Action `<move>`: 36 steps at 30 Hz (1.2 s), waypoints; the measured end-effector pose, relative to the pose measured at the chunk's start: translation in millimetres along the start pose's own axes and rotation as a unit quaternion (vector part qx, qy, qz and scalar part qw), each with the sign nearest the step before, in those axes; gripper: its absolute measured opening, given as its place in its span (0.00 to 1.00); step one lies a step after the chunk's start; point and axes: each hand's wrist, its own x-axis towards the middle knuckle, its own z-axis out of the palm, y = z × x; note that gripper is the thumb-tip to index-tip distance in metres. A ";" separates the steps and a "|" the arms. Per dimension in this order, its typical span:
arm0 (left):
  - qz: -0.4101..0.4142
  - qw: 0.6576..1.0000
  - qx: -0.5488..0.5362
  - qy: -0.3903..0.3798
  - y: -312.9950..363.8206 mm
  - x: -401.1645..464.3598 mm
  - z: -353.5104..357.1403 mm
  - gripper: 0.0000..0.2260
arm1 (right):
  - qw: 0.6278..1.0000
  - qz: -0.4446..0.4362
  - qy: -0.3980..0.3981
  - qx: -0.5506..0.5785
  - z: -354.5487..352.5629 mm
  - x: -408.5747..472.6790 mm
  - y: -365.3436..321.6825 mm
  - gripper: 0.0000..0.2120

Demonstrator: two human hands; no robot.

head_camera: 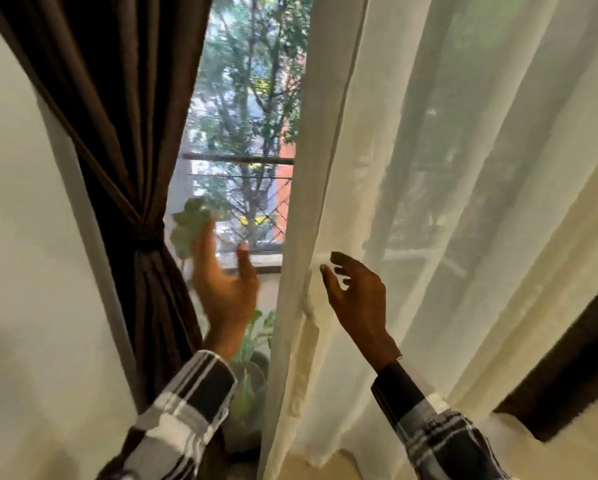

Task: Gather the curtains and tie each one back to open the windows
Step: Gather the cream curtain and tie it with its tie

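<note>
A dark brown curtain point(124, 109) hangs at the left, gathered and bound by a tie-back point(148, 234). A sheer cream curtain point(446, 168) covers the right side of the window, its edge running down the middle. My left hand point(223, 282) is raised in the gap before the window, fingers spread, holding nothing. My right hand point(354, 296) is at the sheer curtain's edge, its loosely bent fingertips touching the fabric near a small fold. A second dark curtain point(574, 368) shows at the lower right, behind the sheer one.
The uncovered window strip point(242, 116) shows trees, a railing and a building outside. A leafy potted plant point(252, 368) stands on the sill below my left hand. A pale wall point(24, 237) fills the left side.
</note>
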 end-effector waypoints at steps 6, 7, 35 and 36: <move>0.007 0.991 0.045 -0.125 55.3 -20.4 71.4 0.13 | 0.996 -0.052 -0.025 0.066 -17.6 27.0 17.9 0.12; -0.002 0.990 0.057 -0.132 61.5 -18.6 79.7 0.14 | 0.995 -0.066 -0.023 0.073 -21.8 30.9 20.2 0.12; -0.003 0.981 0.134 -0.138 31.0 -36.2 132.6 0.11 | 0.989 -0.022 -0.021 0.143 21.4 70.5 44.2 0.14; -0.012 0.981 0.130 -0.143 32.4 -43.7 132.5 0.14 | 0.988 -0.021 -0.035 0.149 22.2 65.8 48.3 0.13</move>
